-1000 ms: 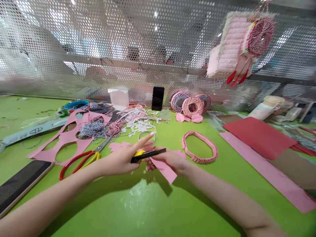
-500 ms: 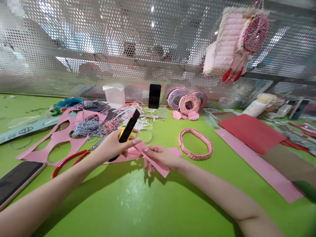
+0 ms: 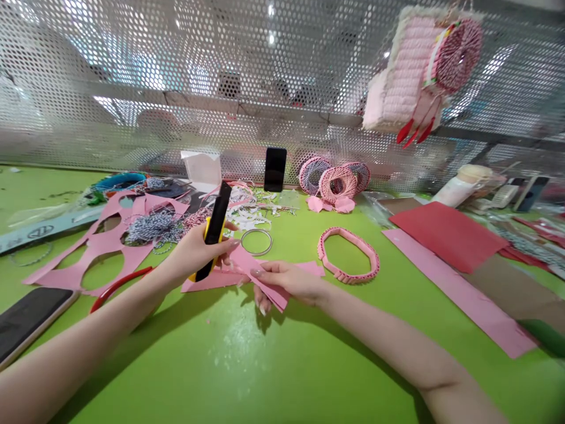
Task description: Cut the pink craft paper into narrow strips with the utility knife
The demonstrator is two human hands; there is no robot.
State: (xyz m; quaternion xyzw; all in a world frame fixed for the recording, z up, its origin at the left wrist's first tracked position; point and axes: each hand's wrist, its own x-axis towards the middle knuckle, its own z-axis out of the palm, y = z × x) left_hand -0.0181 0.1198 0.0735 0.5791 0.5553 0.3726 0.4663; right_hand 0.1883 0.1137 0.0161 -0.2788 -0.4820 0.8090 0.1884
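My left hand (image 3: 194, 253) is closed round a black and yellow utility knife (image 3: 215, 227), which stands nearly upright with its tip pointing away from me. My right hand (image 3: 286, 281) pinches a strip of pink paper (image 3: 258, 277) just above the green table (image 3: 247, 365), thumb and fingers closed on it. The two hands almost meet over the paper. More pink paper lies flat under and behind them.
Red-handled scissors (image 3: 117, 285) and a phone (image 3: 30, 321) lie at the left, by a pink sheet with oval holes (image 3: 95, 253). A metal ring (image 3: 257, 241), a pink woven oval (image 3: 348, 256), red and pink sheets (image 3: 441, 235) and a perforated metal wall (image 3: 176, 88) surround the hands.
The knife has swung from lying level across my hands to standing nearly upright in my left hand. My right hand has kept its hold on the pink paper and shifted slightly left.
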